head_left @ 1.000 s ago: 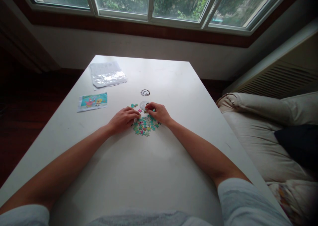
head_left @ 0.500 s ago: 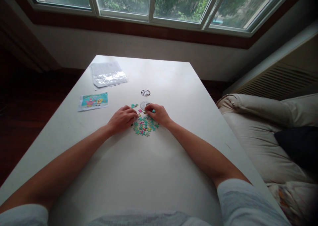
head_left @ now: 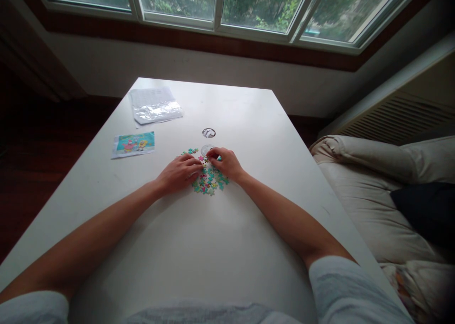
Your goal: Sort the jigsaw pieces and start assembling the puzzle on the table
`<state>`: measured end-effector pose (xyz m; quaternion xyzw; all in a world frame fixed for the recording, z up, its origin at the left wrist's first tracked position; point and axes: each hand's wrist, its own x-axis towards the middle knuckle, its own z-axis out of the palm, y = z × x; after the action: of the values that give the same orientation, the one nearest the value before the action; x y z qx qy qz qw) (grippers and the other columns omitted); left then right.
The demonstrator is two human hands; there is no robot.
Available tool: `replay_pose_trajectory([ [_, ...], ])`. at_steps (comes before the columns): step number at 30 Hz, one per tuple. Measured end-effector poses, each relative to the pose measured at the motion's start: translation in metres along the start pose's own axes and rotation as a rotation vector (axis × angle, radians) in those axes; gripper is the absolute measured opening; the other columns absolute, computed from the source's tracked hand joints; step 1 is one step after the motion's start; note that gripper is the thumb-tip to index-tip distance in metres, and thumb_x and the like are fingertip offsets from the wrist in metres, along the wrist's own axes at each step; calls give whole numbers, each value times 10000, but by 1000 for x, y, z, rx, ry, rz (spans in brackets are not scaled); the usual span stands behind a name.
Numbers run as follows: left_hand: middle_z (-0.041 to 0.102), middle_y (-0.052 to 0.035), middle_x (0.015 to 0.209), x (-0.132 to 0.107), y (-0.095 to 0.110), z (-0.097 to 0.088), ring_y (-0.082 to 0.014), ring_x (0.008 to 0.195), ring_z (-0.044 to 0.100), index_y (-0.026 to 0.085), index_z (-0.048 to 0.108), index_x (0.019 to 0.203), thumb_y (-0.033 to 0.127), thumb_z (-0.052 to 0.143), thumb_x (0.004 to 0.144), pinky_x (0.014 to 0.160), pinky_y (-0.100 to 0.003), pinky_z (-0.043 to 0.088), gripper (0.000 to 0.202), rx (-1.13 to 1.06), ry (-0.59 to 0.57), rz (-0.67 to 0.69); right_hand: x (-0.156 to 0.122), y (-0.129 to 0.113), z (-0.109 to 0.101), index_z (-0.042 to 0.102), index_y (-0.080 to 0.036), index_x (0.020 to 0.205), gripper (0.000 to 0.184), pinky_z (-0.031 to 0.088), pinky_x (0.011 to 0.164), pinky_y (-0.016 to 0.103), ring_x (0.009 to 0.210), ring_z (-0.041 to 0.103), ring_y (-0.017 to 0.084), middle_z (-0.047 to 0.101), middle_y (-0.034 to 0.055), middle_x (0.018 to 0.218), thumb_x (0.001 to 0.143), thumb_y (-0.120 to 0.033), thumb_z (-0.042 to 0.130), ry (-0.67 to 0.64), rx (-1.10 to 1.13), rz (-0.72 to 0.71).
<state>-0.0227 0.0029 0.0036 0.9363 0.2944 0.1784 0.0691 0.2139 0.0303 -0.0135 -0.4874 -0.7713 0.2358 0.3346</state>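
A loose heap of small jigsaw puzzle pieces (head_left: 210, 187), mostly teal and green with some pink and yellow, lies on the white table (head_left: 199, 248). My left hand (head_left: 180, 173) rests over the heap's left side, fingers stretched out and touching pieces. On the heap's upper right, my right hand (head_left: 227, 163) has thumb and fingers drawn together; a teal puzzle piece (head_left: 219, 158) shows at them. Just past these fingers lies a clear round lid-like disc (head_left: 206, 150), partly covered by my right hand. A few pieces (head_left: 192, 151) sit apart, beyond my left hand.
A small picture sheet with cartoon figures (head_left: 134, 144) lies at the left of the table. Behind it is a clear plastic bag with papers (head_left: 156, 106). A round shiny object (head_left: 209, 133) lies beyond the disc. A beige sofa (head_left: 373, 196) stands along the right.
My left hand has moved slightly right, farther over the heap, and more loose pieces show beyond its fingers. My right hand has stayed nearly in place.
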Motion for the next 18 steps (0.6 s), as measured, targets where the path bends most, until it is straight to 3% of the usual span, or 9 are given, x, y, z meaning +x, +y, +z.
replay_pose_trajectory([
  [7,683,-83,1214,4,10,-1,-250,1133,569,255,677,1257,327,508,1010,1017,-457,462,309,29,-7,6,0,-5,-3,748,-237,950,172,463,795,280,801,606,162,700,-1,815,828,-167,650,-59,-11,-11],
  [18,668,-84,1212,5,15,-3,-256,1125,555,237,662,1272,362,501,1018,1020,-433,443,326,44,-38,15,2,-3,0,740,-237,921,158,432,854,309,863,565,187,707,6,844,834,-138,652,-88,-83,-99],
])
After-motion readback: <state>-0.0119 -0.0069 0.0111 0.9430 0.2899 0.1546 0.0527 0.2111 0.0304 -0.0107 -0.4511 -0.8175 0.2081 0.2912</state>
